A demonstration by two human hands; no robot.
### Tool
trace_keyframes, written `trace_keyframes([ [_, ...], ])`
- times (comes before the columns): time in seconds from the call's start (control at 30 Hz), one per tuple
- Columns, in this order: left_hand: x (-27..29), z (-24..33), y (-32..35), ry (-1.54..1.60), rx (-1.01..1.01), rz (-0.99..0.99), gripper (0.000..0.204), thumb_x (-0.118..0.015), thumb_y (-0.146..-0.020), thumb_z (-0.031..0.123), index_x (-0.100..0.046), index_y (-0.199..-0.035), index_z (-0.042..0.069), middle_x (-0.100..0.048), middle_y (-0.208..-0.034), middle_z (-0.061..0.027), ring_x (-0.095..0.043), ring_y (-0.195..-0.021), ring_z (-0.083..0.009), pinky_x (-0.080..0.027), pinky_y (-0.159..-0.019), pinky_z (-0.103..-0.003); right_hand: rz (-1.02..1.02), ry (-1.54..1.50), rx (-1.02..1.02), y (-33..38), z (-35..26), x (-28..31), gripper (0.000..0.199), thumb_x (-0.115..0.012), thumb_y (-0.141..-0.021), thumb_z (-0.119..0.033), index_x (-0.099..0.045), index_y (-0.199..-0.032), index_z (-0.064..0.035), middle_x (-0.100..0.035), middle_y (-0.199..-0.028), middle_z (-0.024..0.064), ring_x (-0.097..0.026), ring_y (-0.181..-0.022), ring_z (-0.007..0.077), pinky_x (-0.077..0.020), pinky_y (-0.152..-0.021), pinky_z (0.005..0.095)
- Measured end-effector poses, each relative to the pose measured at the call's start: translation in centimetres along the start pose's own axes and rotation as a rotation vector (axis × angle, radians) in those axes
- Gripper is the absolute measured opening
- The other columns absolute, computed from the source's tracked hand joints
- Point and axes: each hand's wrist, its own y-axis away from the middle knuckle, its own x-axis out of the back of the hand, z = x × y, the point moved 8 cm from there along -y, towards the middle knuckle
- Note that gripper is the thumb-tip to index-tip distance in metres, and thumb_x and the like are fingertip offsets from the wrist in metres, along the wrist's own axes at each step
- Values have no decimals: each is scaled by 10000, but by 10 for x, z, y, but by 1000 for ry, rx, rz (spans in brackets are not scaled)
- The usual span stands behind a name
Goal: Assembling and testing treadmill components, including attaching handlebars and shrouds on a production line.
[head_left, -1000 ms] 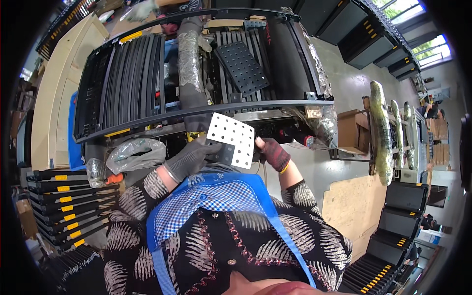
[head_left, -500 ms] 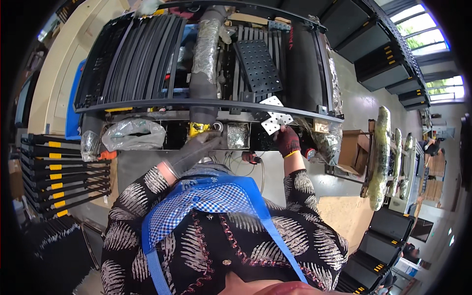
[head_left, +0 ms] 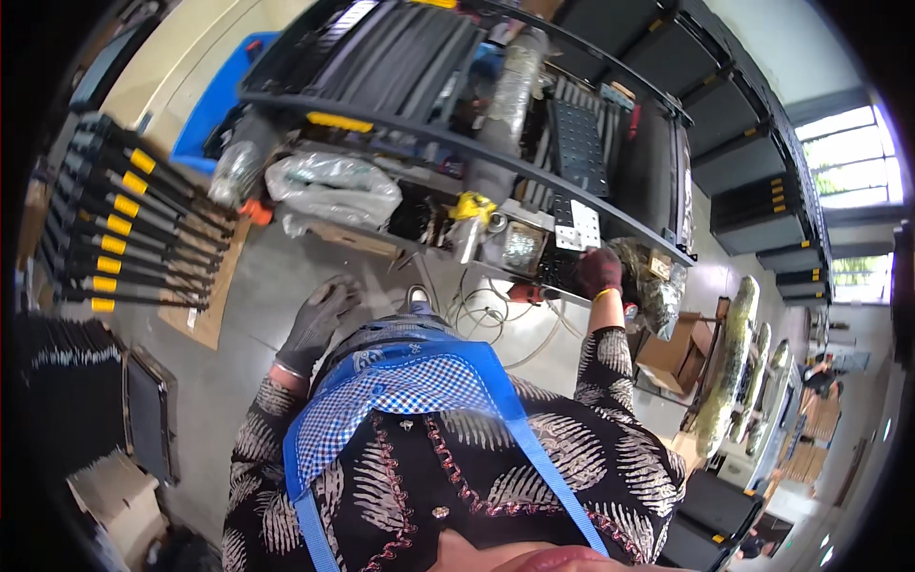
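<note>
My right hand (head_left: 599, 272), in a dark red glove, reaches to the lower level of a black metal shelf rack (head_left: 534, 160) and grips a white perforated plate (head_left: 578, 225) by its lower edge. The plate stands among clutter on that shelf. My left hand (head_left: 317, 324), in a grey glove, hangs free over the concrete floor with its fingers spread and nothing in them. A blue apron over a patterned shirt fills the lower middle of the view.
The rack holds black ribbed panels (head_left: 400, 52), a black perforated plate (head_left: 581, 148), plastic-wrapped bundles (head_left: 334, 189) and a yellow part (head_left: 472, 208). Cables (head_left: 486, 310) lie on the floor. Black bars with yellow bands (head_left: 124, 219) are stacked at left. Cardboard box (head_left: 672, 353) at right.
The white plate went from both hands in front of me to the shelf at right, held by the right hand alone. The left hand let go and dropped low.
</note>
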Motion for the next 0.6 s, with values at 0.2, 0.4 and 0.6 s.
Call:
trace_keyframes([
  [0.2,152,-113,197,19,93,560,413,-527,-939,282,-462,-1261,32,-568,-1150,-70,-576,-1026,-172,-468,-851,-290,61,-820,-25,42,-174,-15,118,-593,-846,-169,-648,-838,-65,-633,-720,31,-573,-609,127,-450,-549,262],
  [0.4,236,-215,367,270,36,817,445,-585,-900,305,-488,-1237,32,-578,-1035,-31,-572,-888,-119,-459,-728,-237,-124,-300,659,127,-384,-179,117,-580,-845,-139,-647,-873,-47,-600,-670,14,-546,-586,99,-435,-536,249],
  [0.6,279,-267,489,487,-130,1061,461,-588,-901,325,-483,-1245,35,-580,-1083,-34,-574,-931,-134,-462,-794,-263,-791,495,963,268,-480,-386,302,-552,-818,-345,-612,-957,-84,-635,-975,175,-597,-955,358,-478,-790,427],
])
